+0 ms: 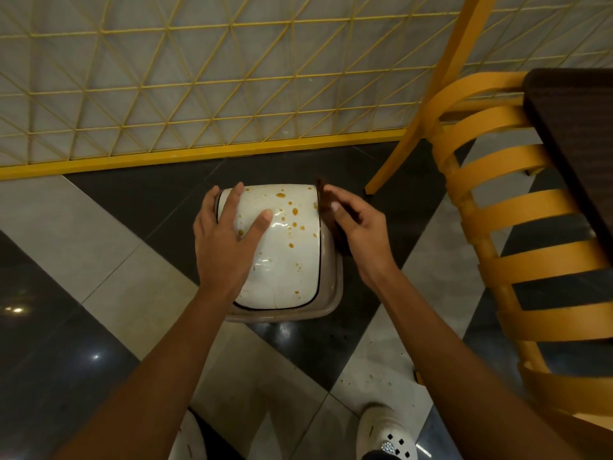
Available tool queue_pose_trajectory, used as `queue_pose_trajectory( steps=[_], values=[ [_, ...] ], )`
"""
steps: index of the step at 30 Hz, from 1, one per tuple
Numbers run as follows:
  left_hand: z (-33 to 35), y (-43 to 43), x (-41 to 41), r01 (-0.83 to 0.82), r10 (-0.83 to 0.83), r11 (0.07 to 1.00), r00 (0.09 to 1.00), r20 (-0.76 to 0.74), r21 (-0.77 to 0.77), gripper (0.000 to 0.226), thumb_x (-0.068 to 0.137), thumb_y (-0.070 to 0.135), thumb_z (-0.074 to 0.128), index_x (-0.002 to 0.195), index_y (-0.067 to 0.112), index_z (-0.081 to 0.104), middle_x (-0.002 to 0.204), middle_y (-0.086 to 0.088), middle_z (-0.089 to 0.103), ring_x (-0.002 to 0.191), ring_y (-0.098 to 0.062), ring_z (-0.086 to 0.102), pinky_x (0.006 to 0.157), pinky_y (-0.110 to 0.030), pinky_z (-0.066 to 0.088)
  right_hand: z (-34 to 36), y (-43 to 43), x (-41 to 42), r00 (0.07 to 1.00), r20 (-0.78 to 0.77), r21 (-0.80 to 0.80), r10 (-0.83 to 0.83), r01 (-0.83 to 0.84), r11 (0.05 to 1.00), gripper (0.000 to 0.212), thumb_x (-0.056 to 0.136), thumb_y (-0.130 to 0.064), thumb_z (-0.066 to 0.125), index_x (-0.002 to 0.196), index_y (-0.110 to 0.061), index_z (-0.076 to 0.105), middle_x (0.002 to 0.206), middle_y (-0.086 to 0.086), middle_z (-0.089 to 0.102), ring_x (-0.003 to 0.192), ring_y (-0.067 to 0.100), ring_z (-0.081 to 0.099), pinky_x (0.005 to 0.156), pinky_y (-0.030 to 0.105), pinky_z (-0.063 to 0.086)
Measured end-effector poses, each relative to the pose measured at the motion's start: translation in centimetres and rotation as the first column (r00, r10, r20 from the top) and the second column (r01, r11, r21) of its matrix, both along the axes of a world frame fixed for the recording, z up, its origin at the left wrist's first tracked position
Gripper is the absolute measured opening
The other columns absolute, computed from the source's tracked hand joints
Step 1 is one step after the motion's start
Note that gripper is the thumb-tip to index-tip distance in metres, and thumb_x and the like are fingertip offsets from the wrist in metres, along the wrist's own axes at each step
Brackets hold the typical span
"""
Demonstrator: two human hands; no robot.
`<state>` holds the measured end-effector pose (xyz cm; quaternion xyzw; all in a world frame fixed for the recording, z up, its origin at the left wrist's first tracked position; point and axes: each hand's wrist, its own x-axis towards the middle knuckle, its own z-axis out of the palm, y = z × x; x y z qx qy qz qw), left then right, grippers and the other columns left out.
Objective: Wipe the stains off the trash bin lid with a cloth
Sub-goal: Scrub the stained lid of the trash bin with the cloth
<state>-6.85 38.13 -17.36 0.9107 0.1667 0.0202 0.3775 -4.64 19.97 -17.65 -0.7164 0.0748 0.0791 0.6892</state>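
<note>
Trash bin lid [285, 260], white and glossy, sits closed on its bin on the floor [99, 247], right in front of the person's feet. The left hand [225, 237] lies flat on the lid's left side, fingers straight and spread, thumb pointing toward the middle, pressing rather than gripping. The right hand [358, 234] has its fingers curled round a dark brown cloth [324, 199], held at the lid's right edge and not yet on the stains [294, 211]. Those are orange-brown drops and smears, scattered mostly over the far and right half of the lid, with a few near the middle. The lid looks like stiff, smooth plastic, light and slippery, and its domed shape suggests it may swing or tip under pressure, so the flat hand on the left seems the right place to steady it while the cloth works from the right. The soft cloth should fold to the curve easily. The beige rim of the bin [335, 293] shows around the lid; what is inside cannot be seen, as the lid covers it. Farther out stand a yellow slatted chair [497, 210] and a dark table [580, 134] to the right, a yellow lattice fence [199, 94] behind, and a white shoe [391, 433] below.
</note>
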Motion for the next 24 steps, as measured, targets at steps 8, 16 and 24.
queue_pose_trajectory(
  steps=[8, 16, 24],
  values=[
    [0.0, 0.0, 0.1, 0.008, -0.008, 1.0, 1.0, 0.001, 0.01, 0.06, 0.086, 0.05, 0.051, 0.141, 0.035, 0.029, 0.153, 0.003, 0.014, 0.139, -0.023, 0.013, 0.11, -0.048, 0.02, -0.6, 0.6, 1.6, 0.991, -0.118, -0.04, -0.071, 0.066, 0.997, 0.03, 0.093, -0.016, 0.047, 0.121, -0.018, 0.057, 0.124, 0.0, 0.059, 0.115, 0.012, 0.053, 0.103, 0.036, 0.042],
    [-0.3, 0.1, 0.0, 0.008, -0.009, 1.0, 1.0, 0.023, 0.018, 0.062, 0.085, 0.055, 0.05, 0.14, 0.037, 0.03, 0.153, 0.003, 0.015, 0.139, -0.023, 0.014, 0.11, -0.048, 0.022, -1.1, 0.4, -2.7, 0.994, 0.029, 0.023, -0.107, 0.107, 0.994, 0.035, 0.091, -0.011, 0.049, 0.124, -0.021, 0.053, 0.12, -0.013, 0.057, 0.112, -0.001, 0.054, 0.097, 0.017, 0.044],
    [-0.5, 0.2, 0.0, 0.015, -0.016, 1.0, 0.999, 0.031, 0.009, 0.06, 0.086, 0.051, 0.051, 0.14, 0.037, 0.03, 0.152, 0.003, 0.016, 0.138, -0.022, 0.015, 0.109, -0.046, 0.022, -2.7, 0.5, 1.7, 0.988, -0.119, 0.012, -0.094, 0.096, 0.995, 0.032, 0.095, -0.014, 0.042, 0.125, -0.017, 0.055, 0.125, -0.003, 0.058, 0.114, 0.008, 0.053, 0.101, 0.031, 0.044]
  ],
)
